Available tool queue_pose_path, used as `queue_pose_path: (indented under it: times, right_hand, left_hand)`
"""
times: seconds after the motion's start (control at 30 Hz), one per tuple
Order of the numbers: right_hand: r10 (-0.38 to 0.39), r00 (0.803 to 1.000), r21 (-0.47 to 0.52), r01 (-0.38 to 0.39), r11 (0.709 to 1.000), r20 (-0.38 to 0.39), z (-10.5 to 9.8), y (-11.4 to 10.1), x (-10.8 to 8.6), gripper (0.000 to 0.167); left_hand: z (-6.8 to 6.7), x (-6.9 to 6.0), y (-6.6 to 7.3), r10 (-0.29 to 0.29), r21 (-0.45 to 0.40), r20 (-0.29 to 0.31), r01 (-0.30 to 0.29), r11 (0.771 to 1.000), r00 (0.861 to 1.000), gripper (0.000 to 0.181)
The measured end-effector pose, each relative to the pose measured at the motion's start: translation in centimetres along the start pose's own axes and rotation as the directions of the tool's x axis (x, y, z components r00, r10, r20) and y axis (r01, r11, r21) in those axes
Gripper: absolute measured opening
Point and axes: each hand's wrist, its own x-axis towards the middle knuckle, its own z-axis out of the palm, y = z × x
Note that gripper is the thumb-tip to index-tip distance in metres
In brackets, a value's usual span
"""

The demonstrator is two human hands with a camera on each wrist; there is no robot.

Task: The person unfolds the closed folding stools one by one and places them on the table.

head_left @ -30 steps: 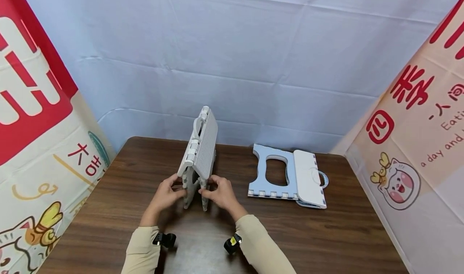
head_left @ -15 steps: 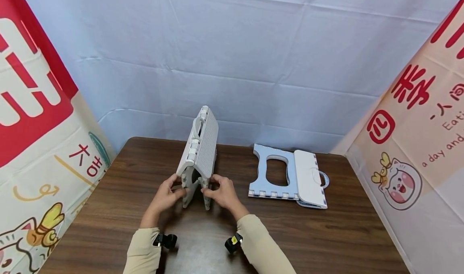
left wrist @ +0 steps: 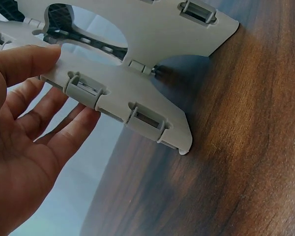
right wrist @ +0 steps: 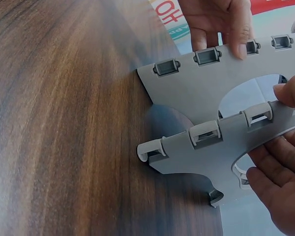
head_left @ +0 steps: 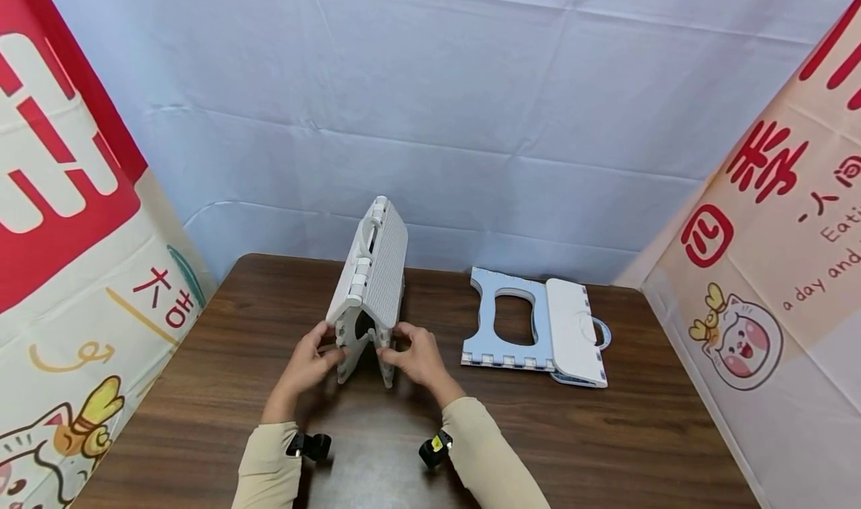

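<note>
A white folding stool (head_left: 389, 270) stands partly unfolded at the table's left middle. Its two seat halves slope down from a hinged ridge with a carry loop. My left hand (head_left: 306, 363) pinches the hinged edge of the left leg panel (left wrist: 152, 93), thumb on the inner face and fingers behind. On the other side, my right hand (head_left: 420, 358) grips the right leg panel (right wrist: 196, 157) between thumb and fingers. In the right wrist view, both leg panels reach down to the wood, with a gap between them. The stool's far end is hidden behind the seat.
A blue and white folding stool (head_left: 572, 322) lies flat to the right, its loop handle pointing right. The brown wooden table (head_left: 639, 434) ends at a pale cloth backdrop (head_left: 437, 120). Printed banners hang on the left and right.
The stool's two leg panels and seat halves have spread slightly wider apart. My right hand has shifted a little to the right with its panel; the left hand has hardly moved.
</note>
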Motion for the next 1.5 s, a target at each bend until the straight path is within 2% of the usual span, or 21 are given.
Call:
queue_pose_path:
  times: [0.17, 0.4, 0.53, 0.77, 0.93, 1.27, 1.33, 1.5]
  right_hand:
    - [-0.013, 1.000, 0.018, 0.013, 1.000, 0.006, -0.2, 0.4, 0.1, 0.031]
    - [-0.018, 1.000, 0.000, 0.018, 1.000, 0.014, -0.5, 0.3, 0.2, 0.030]
    - [-0.015, 1.000, 0.020, 0.015, 1.000, 0.025, -0.6, 0.4, 0.3, 0.031]
    - [-0.028, 0.998, 0.053, 0.025, 0.998, 0.057, -1.0, 0.8, 0.3, 0.031]
    - [-0.021, 0.998, 0.037, 0.019, 0.999, 0.065, -1.1, 1.2, 0.4, 0.030]
    - [-0.004, 0.997, 0.037, 0.001, 0.999, 0.074, -1.4, 1.3, 0.3, 0.029]
    - [0.004, 0.997, 0.044, -0.008, 0.999, 0.075, -1.4, 1.3, 0.3, 0.031]
    - [-0.010, 0.997, 0.099, 0.002, 0.995, 0.079, -1.8, 0.2, 0.0, 0.033]
  left_hand:
    - [0.0, 0.0, 0.0, -0.002, 0.013, -0.025, 0.002, 1.000, 1.000, 0.024]
    - [-0.1, 0.0, 0.1, -0.018, 0.027, -0.027, 0.019, 0.999, 0.999, 0.025]
    - [-0.4, -0.1, -0.3, 0.001, 0.033, -0.024, -0.001, 0.999, 1.000, 0.026]
    - [-0.8, 0.5, -3.7, 0.016, 0.034, -0.025, -0.016, 0.999, 1.000, 0.029]
    - [-1.1, 0.6, -4.2, 0.038, 0.029, -0.009, -0.037, 0.999, 0.999, 0.030]
    - [-1.3, 0.5, -4.0, 0.018, 0.043, -0.005, -0.018, 0.999, 1.000, 0.032]
    - [-1.3, 0.4, -3.4, 0.018, 0.037, -0.003, -0.017, 0.999, 1.000, 0.032]
    - [-1.4, -0.1, -1.0, 0.011, 0.023, 0.012, -0.011, 1.000, 1.000, 0.031]
